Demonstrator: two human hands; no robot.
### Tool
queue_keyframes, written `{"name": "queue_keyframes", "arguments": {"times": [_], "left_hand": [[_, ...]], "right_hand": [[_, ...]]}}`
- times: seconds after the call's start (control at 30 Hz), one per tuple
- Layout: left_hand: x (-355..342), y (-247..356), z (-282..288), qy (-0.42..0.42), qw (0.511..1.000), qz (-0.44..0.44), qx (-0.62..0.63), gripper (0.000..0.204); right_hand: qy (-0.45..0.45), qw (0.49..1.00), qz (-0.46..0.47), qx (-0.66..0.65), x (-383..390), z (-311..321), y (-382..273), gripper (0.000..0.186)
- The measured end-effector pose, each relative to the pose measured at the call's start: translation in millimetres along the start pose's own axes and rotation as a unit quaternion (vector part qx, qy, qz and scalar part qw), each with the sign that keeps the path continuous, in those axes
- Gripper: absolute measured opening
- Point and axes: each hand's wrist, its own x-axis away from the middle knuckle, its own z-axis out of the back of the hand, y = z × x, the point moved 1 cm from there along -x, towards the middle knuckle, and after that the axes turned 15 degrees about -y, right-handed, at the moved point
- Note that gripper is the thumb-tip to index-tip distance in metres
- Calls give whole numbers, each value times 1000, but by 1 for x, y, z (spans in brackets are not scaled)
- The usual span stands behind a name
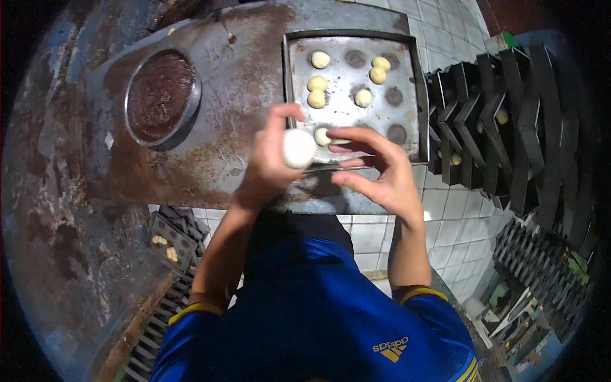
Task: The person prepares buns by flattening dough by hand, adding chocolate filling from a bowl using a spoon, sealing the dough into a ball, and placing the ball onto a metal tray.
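My left hand (pixel 266 159) is curled around a smooth white dough ball (pixel 298 149), blurred by motion, raised over the near left corner of a metal baking tray (pixel 421 95). To its right, my right hand (pixel 393 175) is open with fingers apart and curved, holding nothing. Its fingertips overlap the view of a pale dough ball (pixel 323 137) on the tray; whether they touch it I cannot tell. Several yellowish dough balls lie farther back on the tray, among them a single ball (pixel 320 60) and a touching pair (pixel 316 91). Dark round marks show between them.
A round metal bowl (pixel 193 95) of dark brown paste stands left on the stained metal table (pixel 216 172). Stacked dark trays (pixel 509 127) rise at the right, with dough balls inside some. Another tray (pixel 172 245) holding dough sits low at the left, beside more stacked trays.
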Motion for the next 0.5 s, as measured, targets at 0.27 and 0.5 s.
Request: {"name": "queue_keyframes", "arguments": {"times": [0.27,0.5], "left_hand": [[-75,-68,-81,-176,984,32,-10,58],[-39,-148,-55,-137,972,46,-183,98]], "right_hand": [[71,986,-70,137,-4,48,83,47],[122,940,-139,288,-14,106,238,42]]}}
